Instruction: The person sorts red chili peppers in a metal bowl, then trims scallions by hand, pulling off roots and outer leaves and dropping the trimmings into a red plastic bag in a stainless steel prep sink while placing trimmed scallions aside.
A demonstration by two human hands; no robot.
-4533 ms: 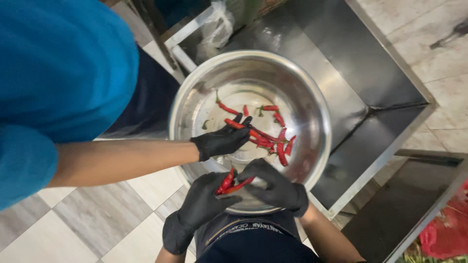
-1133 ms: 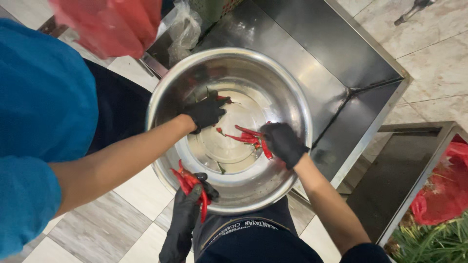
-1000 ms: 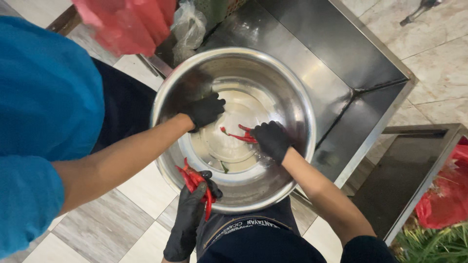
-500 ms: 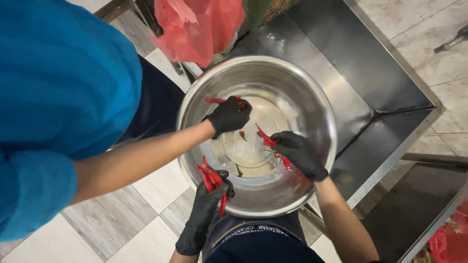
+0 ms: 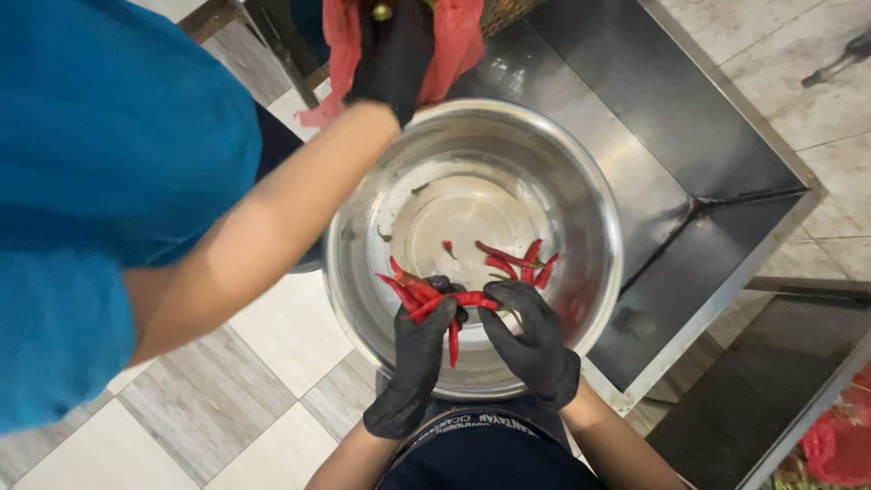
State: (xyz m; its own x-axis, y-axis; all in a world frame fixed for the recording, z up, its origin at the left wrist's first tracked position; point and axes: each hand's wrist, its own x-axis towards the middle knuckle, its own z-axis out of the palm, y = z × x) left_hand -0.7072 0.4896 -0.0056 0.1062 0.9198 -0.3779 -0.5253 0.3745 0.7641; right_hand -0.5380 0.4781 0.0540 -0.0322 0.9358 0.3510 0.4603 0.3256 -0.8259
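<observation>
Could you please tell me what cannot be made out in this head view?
- Co-worker's gloved hand: what it holds is hidden by the red bag.
- Left hand: chilli count unclear, bunched together.
- Bowl: the near rim is covered by both hands.

Beside, at left: a co-worker in a blue shirt (image 5: 109, 181), bare forearm (image 5: 272, 227) stretched across the view, black-gloved hand (image 5: 392, 54) closed on a red plastic bag (image 5: 458, 41) at top. Beneath: pale tiled floor (image 5: 272, 363), a steel bench (image 5: 653, 163) at right.
</observation>
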